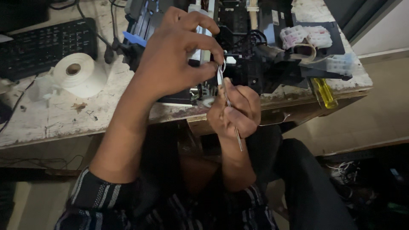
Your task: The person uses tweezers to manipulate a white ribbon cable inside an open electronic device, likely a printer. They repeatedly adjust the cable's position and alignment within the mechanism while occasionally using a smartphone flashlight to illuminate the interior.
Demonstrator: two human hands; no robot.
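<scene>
Scuffed white worktop [64, 119] carries a keyboard [44, 44], tape roll [79, 74] and an opened printer [255, 51]. At its edge, left hand [174, 55] pinches a small white strip [220, 73]; right hand [236, 108] is closed around a thin metal rod [233, 121].

Dk striped sleeves [100, 194], blk trousers [311, 191].

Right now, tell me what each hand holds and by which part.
The left hand pinches a small white part at its top end; the right hand grips a thin metal rod around its upper length.
</scene>
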